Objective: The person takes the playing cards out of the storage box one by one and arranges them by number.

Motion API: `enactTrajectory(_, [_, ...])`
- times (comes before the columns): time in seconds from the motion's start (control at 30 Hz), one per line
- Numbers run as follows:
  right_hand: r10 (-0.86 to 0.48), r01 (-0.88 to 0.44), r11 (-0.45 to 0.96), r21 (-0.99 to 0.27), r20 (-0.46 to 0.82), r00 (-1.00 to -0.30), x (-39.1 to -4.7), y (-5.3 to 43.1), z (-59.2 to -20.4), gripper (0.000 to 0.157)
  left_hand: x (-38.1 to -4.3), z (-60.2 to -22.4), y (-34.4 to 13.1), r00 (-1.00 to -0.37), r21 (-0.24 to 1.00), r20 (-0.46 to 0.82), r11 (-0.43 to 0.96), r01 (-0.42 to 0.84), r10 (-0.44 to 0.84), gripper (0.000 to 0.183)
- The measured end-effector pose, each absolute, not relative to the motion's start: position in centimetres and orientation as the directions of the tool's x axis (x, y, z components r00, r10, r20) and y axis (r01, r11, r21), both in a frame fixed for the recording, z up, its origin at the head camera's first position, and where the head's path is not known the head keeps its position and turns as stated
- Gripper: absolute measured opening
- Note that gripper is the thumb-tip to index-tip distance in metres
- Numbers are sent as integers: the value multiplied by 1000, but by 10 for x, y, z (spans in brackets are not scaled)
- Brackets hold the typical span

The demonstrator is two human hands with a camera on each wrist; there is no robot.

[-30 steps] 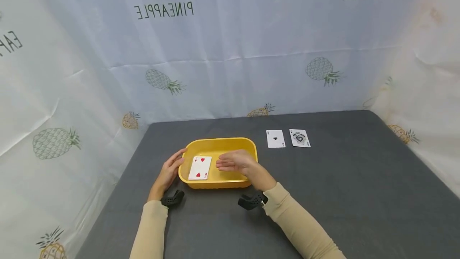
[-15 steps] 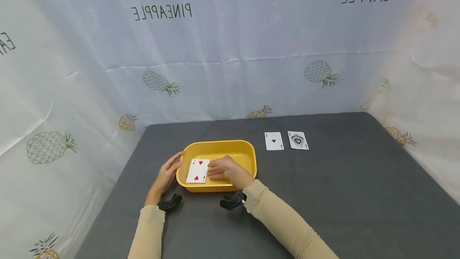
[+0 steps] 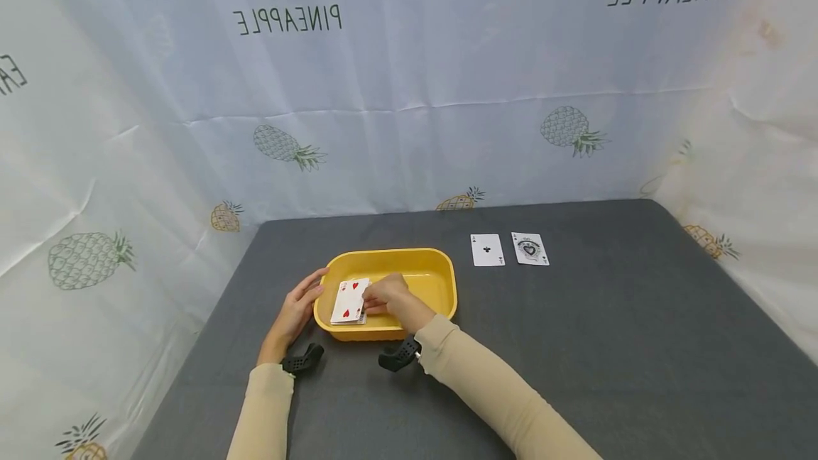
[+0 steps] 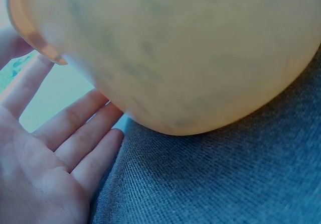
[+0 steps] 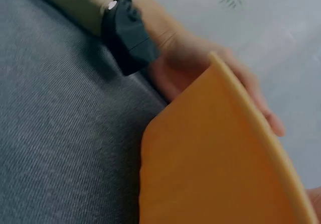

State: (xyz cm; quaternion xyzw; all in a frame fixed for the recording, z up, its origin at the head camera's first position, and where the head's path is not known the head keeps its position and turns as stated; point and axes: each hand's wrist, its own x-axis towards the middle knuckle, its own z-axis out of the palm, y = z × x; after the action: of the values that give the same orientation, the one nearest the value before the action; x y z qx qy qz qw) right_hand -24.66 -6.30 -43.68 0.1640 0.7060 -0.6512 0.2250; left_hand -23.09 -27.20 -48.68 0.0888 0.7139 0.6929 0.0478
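A shallow yellow plastic tub (image 3: 433, 288) stands on the grey tabletop with a small pile of playing cards in its left part. The two of hearts (image 3: 348, 298) lies face up on the pile, its right edge raised a little from the card beneath. My right hand (image 3: 395, 299) reaches in over the front wall and pinches that raised edge. At the tub's left end, my left hand (image 3: 294, 316) holds the rim (image 4: 36, 39) between thumb and index finger. Its other fingers (image 4: 83, 133) extend along the outside wall. In the right wrist view, the tub wall (image 5: 210, 153) hides the right fingertips.
Behind the tub to the right, an ace of clubs (image 3: 488, 250) and another ace (image 3: 530, 249) with an ornate centre lie face up, side by side. White pineapple-print curtains (image 3: 409, 77) enclose the back and sides of the table.
My right hand has moved left inside the tub to the pile and taken the top card's right edge, which has lifted and shifted slightly. My left hand has stayed at the rim.
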Motion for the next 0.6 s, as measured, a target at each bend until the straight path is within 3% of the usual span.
enactTrajectory(0.27, [-80,460,236,-856,-489,-869,-246,-66,-437,16,-231,-486,-270,-981,998,44,30,50,189,54])
enactTrajectory(0.6, [-86,479,164,-862,-496,-864,-247,-64,-435,19,-230,-485,-272,-981,998,52,33,60,186,54])
